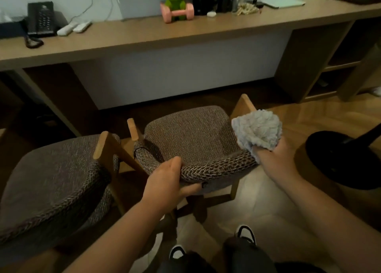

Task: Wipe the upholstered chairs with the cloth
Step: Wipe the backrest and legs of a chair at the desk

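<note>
Two brown woven upholstered chairs with wooden frames stand before me. The right chair (189, 134) faces the desk, its curved backrest toward me. My left hand (167, 182) grips the top of that backrest, thumb underneath. My right hand (272, 161) holds a bunched pale grey cloth (257, 130) just above the backrest's right end, beside the wooden arm post. The left chair (51, 180) sits close alongside, untouched.
A long wooden desk (185, 33) runs along the wall, carrying a black telephone (40, 18), two white remotes, a pink dumbbell (177, 12) and a kettle. A round black base (346, 159) stands at right. Open shelves (334, 70) lie at far right. My shoes show below.
</note>
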{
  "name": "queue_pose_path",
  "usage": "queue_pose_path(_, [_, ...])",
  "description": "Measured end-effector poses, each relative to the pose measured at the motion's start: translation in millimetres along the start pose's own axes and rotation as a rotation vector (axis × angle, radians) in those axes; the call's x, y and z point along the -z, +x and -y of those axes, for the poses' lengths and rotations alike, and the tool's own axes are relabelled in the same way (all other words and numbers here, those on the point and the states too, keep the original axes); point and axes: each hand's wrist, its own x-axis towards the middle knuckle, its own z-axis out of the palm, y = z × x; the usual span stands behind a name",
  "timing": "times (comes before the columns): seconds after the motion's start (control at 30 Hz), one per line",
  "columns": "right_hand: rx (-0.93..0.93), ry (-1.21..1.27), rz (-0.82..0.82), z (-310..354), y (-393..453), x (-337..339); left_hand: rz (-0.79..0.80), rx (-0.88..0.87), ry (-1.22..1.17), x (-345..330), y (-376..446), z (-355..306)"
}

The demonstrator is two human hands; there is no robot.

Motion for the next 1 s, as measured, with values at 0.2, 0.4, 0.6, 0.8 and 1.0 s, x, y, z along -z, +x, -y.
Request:
queue_pose_path(0.2, [-0.254,0.692,-0.162,-3,-7,15,0.066,-0.034,0.041,12,4,-10])
queue_pose_path(0.4, [-0.181,1.033,-0.443,-100,-72,34,-0.081,-0.047,-0.073,-12,-24,2])
queue_pose_path(0.6, [-0.311,1.015,-0.614,-131,-89,28,-0.055,0.111,-0.059,-7,-46,-30])
queue_pose_path(0.8, [-0.233,0.894,-0.651,-116,-25,27,0.165,-0.207,0.236,21,53,-138])
queue_pose_path(1.0, [-0.351,0.875,-0.588,-150,18,21,0.403,-0.18,0.504,-44,131,-195])
